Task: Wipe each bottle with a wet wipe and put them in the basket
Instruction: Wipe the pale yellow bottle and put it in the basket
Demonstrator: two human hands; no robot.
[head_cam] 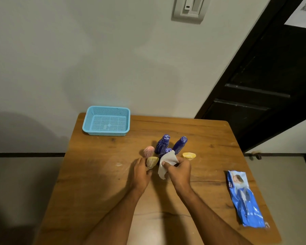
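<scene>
Nearest us on the brown wooden table point(99, 174), off to the right and well apart from everything else, lies the crinkled blue plastic pack of wet wipes point(244, 198).

Our left hand point(140, 174) has its fingers curled around the lower part of a small yellow waffle-patterned bottle point(152, 161), thumb pressed against its near side. Just beside it, our right hand point(179, 171) is closed on a crumpled white wet wipe point(165, 163), thumb pinching the sheet against the curled fingers; one loose corner hangs down toward us. The wipe sits between the yellow bottle and a dark blue bottle point(167, 150) that it partly hides, and we cannot tell whether it is touching either one.

Behind these stand a pink ribbed bottle point(148, 151), a tall dark blue bottle with white line drawings point(162, 144) and a second tall blue bottle point(180, 145), with a flat yellow piece point(189, 155) to their right.

Farthest away, at the back left corner, the light blue perforated plastic basket point(106, 121) holds nothing that we can see.

We judge the task barely started: no bottle is stowed, and every one remains to be wiped and carried over.
</scene>
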